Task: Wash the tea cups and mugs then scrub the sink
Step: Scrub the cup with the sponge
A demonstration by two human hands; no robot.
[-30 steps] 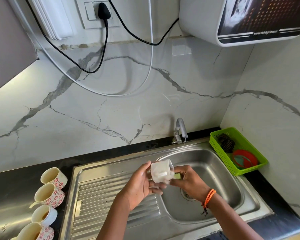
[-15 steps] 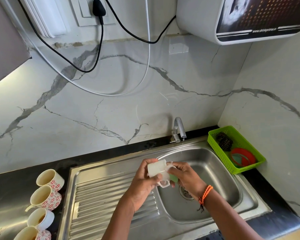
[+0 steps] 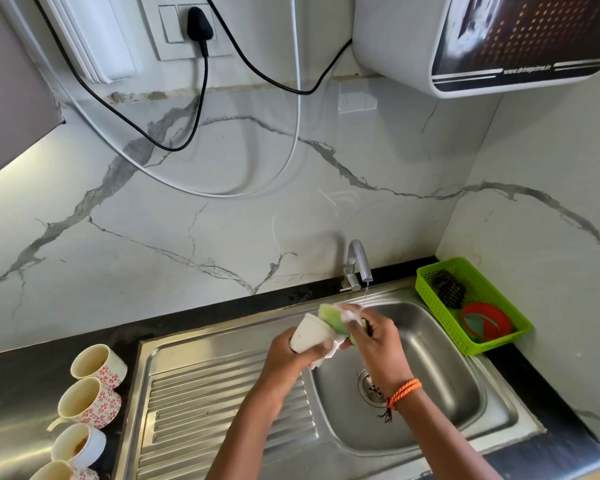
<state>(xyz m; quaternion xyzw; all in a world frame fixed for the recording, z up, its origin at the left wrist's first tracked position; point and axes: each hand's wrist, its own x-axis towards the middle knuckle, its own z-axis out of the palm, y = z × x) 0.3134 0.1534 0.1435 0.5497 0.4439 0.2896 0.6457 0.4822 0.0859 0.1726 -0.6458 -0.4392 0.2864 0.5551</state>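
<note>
My left hand (image 3: pixel 286 355) grips a white cup (image 3: pixel 309 336), held on its side over the steel sink (image 3: pixel 430 424). Against the cup's mouth my right hand (image 3: pixel 373 344) presses a green sponge (image 3: pixel 333 318) with white foam on it. Both hands are above the left rim of the sink bowl, in front of the tap (image 3: pixel 357 263), from which a thin stream of water falls. Several cream cups with a red flower pattern (image 3: pixel 97 365) lie on the dark counter at the left of the draining board (image 3: pixel 201 410).
A green plastic basket (image 3: pixel 430 289) sits at the sink's right on the counter, holding a dark scrubber (image 3: pixel 447 289) and a red round thing (image 3: pixel 485 322). Black and white cables hang down the marble wall. A white appliance (image 3: pixel 395 39) hangs above the tap.
The cup has turned in my left hand, and the sponge has come up from under it to its mouth. Both hands have shifted a little toward the tap.
</note>
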